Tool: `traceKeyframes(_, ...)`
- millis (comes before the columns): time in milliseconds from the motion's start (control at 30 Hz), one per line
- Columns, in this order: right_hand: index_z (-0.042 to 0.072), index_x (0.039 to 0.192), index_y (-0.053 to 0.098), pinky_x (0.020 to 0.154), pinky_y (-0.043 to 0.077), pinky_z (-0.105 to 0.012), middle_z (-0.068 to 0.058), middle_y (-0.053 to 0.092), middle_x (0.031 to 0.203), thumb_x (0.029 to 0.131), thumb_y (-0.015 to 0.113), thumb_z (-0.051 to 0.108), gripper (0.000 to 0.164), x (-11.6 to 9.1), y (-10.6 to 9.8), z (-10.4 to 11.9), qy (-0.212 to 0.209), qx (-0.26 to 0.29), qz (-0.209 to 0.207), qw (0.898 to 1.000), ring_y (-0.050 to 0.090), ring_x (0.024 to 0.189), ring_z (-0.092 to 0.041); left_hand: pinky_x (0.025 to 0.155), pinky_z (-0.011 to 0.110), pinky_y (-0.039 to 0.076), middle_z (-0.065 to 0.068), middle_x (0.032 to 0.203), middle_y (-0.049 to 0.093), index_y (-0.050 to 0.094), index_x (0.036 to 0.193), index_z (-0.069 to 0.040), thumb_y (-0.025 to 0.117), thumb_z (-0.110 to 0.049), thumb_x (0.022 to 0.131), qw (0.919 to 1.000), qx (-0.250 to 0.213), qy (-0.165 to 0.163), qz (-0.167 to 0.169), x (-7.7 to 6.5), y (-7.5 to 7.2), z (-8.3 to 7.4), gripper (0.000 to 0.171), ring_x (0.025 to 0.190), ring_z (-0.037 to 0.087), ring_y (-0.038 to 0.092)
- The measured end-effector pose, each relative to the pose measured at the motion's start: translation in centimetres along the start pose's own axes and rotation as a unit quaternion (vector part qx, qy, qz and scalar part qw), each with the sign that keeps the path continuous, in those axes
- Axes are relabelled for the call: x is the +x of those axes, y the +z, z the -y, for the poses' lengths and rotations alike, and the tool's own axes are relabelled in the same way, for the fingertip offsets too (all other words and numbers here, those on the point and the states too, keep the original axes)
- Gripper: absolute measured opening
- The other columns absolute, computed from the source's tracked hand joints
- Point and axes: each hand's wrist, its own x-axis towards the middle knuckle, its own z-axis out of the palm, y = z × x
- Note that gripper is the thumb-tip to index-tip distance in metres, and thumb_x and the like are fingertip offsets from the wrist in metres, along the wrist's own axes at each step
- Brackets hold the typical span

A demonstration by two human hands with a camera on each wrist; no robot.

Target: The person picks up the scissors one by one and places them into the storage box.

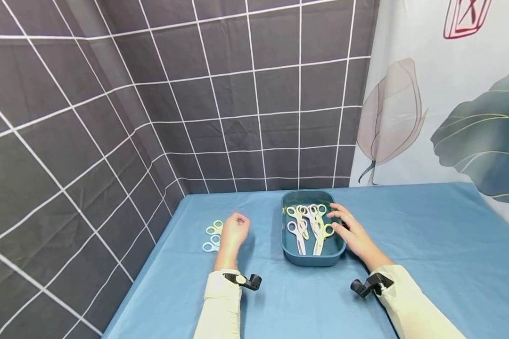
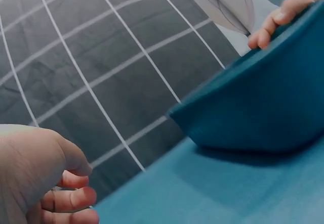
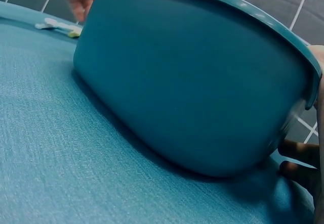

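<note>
A dark blue plastic tray [image 1: 314,261] with rounded corners sits on the table, holding several scissors [image 1: 298,230] with yellow, pink and white handles. My right hand [image 1: 356,238] holds the tray's right side, with some fingers over the rim and others low against the outer wall in the right wrist view. Left of the tray, my left hand [image 1: 234,233] is in the air with loosely curled fingers. Nothing shows in its grasp in the left wrist view. Beside it lie yellow-handled scissors [image 1: 214,228] and light-blue-handled scissors [image 1: 211,244]; the hand and forearm hide their blades.
Blue cloth [image 1: 297,301] covers the table. A dark grey gridded curtain [image 1: 237,103] rises behind and along the left side, and a white leaf-patterned curtain [image 1: 415,160] hangs at the back right. Each wrist carries a small black camera mount [image 1: 371,285].
</note>
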Motion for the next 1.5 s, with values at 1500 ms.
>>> traceKeyframes(1500,0.003,0.113,0.055,0.099,0.023,-0.051,-0.021,0.031,0.142,0.091,0.050,0.000,0.023,0.0,0.0,0.3,0.007,-0.005,0.002,1.000,0.023,0.130,-0.041,0.079,0.056,0.038,0.017,0.109,0.058,0.062,0.112,-0.013,0.061,-0.010,0.079,0.9810,0.164,-0.100,0.028,1.3,-3.4,5.5,0.033,0.098,0.042,0.050)
